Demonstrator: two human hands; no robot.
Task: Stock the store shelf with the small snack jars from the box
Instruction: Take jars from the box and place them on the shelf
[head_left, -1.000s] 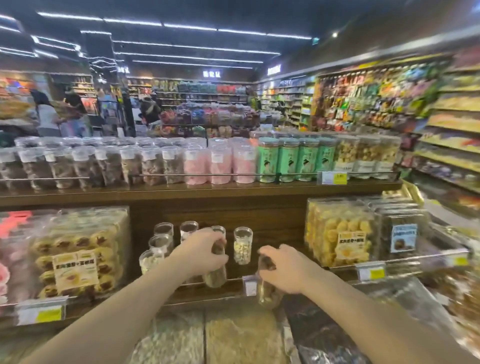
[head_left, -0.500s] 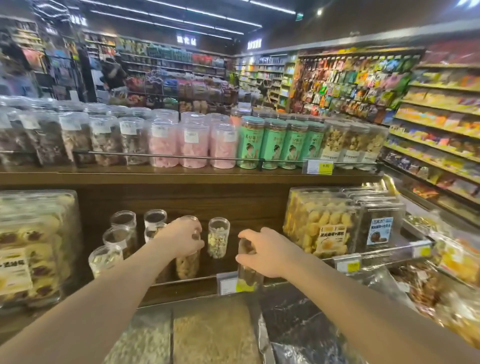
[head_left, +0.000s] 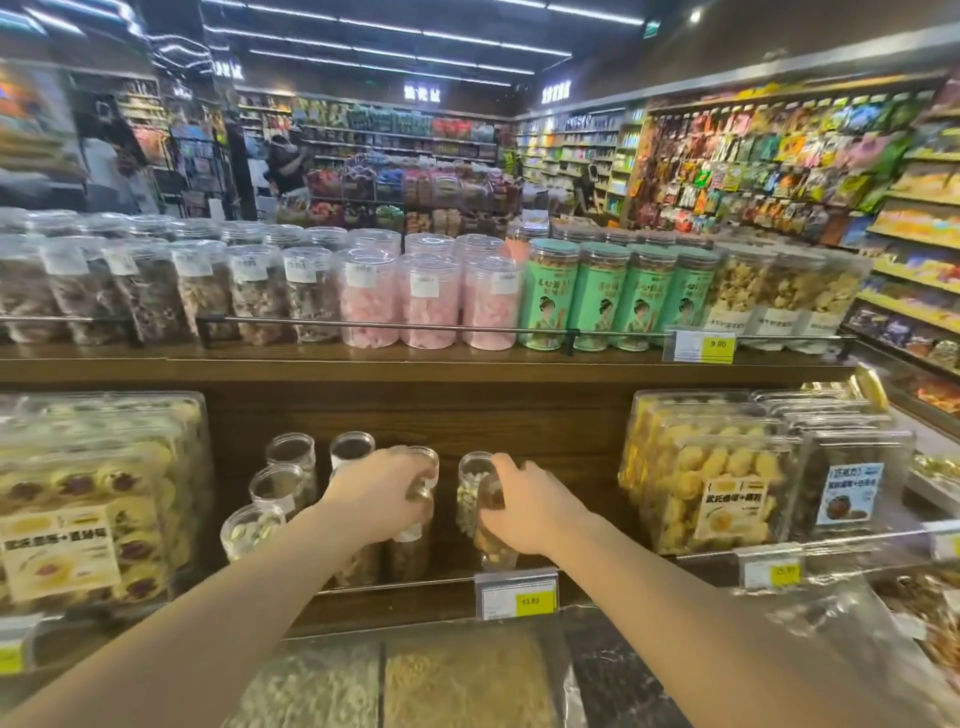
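Note:
Several small clear snack jars (head_left: 283, 486) with dark and pale fillings stand on the lower wooden shelf (head_left: 545, 564), left of centre. My left hand (head_left: 379, 493) grips a jar of brown snacks (head_left: 410, 551) from above at the front of the group. My right hand (head_left: 524, 506) holds another small jar (head_left: 493, 543) at the group's right end, beside a jar of pale nuts (head_left: 470, 493). The box is not in view.
Big clear cookie boxes flank the jars at left (head_left: 93, 499) and right (head_left: 711, 478). A price tag (head_left: 517, 595) clips to the shelf's front rail. Tall pink (head_left: 431, 301) and green (head_left: 597, 296) canisters fill the upper shelf. Bulk bins lie below my arms.
Both hands have reached further in over the shelf rail, carrying their jars up to the group. The right jar has come from below the rail to beside the pale-nut jar.

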